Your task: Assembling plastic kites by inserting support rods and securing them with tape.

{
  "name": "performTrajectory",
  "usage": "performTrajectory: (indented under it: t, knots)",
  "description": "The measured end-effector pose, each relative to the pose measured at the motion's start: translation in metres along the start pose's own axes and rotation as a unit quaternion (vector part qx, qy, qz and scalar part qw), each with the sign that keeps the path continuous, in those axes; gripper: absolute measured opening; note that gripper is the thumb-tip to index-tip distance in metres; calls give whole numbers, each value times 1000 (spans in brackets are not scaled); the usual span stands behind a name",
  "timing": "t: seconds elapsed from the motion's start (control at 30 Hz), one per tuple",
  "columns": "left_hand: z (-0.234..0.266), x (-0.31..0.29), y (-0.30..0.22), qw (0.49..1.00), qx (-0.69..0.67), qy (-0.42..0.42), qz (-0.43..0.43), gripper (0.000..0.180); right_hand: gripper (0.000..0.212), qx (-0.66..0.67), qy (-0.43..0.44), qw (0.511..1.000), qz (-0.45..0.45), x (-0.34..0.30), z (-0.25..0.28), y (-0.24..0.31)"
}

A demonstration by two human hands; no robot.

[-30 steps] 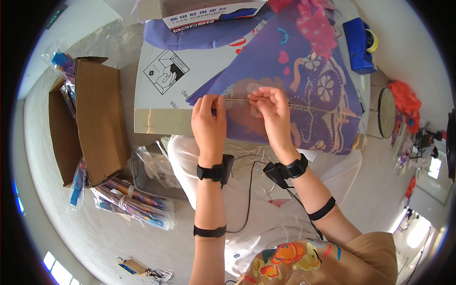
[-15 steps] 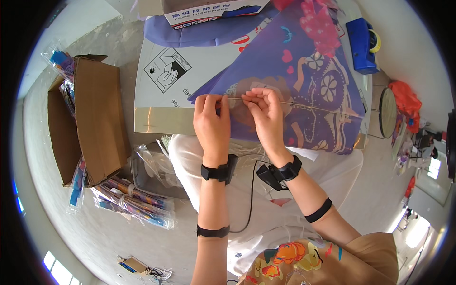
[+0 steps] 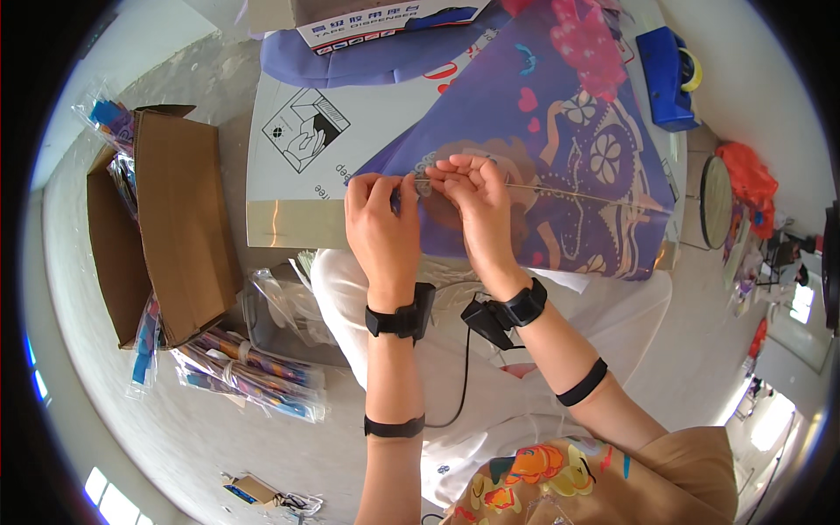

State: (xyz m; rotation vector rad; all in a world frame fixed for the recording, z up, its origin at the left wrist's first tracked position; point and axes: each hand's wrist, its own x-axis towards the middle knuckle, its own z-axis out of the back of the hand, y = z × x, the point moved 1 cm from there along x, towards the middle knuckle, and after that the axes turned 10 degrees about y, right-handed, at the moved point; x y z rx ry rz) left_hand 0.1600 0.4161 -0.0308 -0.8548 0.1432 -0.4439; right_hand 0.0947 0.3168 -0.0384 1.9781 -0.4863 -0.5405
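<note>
A purple kite-like sheet [image 3: 490, 101], printed with a figure, white flowers and pink hearts, lies spread on the work surface in front of me. Along its middle runs a thin pale rod [image 3: 569, 192]. At the sheet's left corner my left hand [image 3: 382, 232] is closed, thumb and fingers pinching the rod's left end and the sheet's tip. Just right of it, my right hand [image 3: 483, 214] has its thumb and index finger pinched on the same rod, the other fingers loosely curled. The fingers partly cover the rod's end.
A white printed board [image 3: 289, 188] lies under the sheet. A blue tape dispenser [image 3: 662, 83] stands at the right, a printed carton [image 3: 385, 31] at the back. Left on the floor are an open cardboard box [image 3: 188, 227] and bagged, colourful bundles [image 3: 254, 372].
Both hands have shifted slightly left along the rod, the right one closer to the rod's left end. Both still pinch the rod.
</note>
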Motion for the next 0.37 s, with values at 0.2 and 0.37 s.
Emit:
performTrajectory:
  t: [0.2, 0.37]
  knots:
    - [5, 1, 0, 1000, -3, 6, -4, 15, 20, 26, -14, 999, -15, 0, 1, 1]
    - [17, 4, 1, 992, -93, 39, 81, 12, 20, 0, -2, 1000, 0, -1, 1, 0]
